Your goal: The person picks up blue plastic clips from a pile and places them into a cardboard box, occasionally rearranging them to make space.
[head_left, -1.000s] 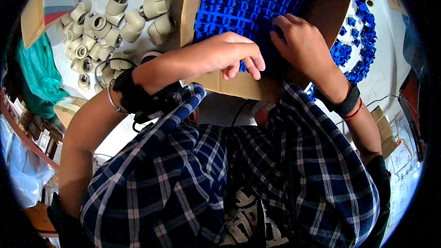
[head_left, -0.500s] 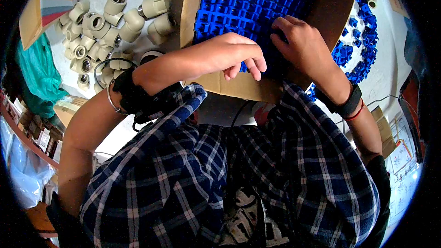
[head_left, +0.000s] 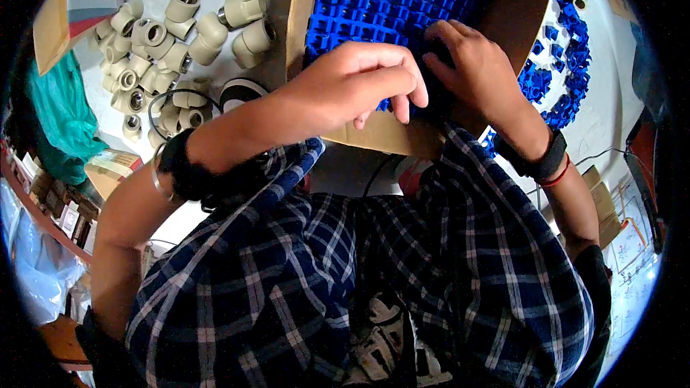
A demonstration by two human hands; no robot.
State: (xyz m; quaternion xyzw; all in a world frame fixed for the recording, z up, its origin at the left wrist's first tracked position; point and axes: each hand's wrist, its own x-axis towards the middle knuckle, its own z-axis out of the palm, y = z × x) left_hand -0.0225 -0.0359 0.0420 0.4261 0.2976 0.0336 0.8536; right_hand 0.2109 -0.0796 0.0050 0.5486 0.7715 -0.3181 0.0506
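A cardboard box [head_left: 384,136] stands in front of me, with many blue plastic pieces [head_left: 359,0] packed in neat rows inside. Over its near left part hangs my left hand [head_left: 370,82], back upward, its fingers loosely bent and apart with nothing visible in them. My right hand [head_left: 471,65] reaches into the right side of the box, beside the blue rows. Its fingers are curled, thumb close to the index finger. Dark shadow and the hand itself hide whatever may lie between the fingertips.
Beige pipe fittings [head_left: 158,50] lie heaped on the floor to the left. Loose blue pieces [head_left: 575,79] are scattered right of the box. A green plastic bag [head_left: 65,115] and a thin black cable [head_left: 169,97] are on the left. A shoe [head_left: 241,92] shows beside my left forearm.
My left hand has risen slightly and shifted right, its forearm swinging up a little. My right hand has shifted slightly upward and stays inside the box.
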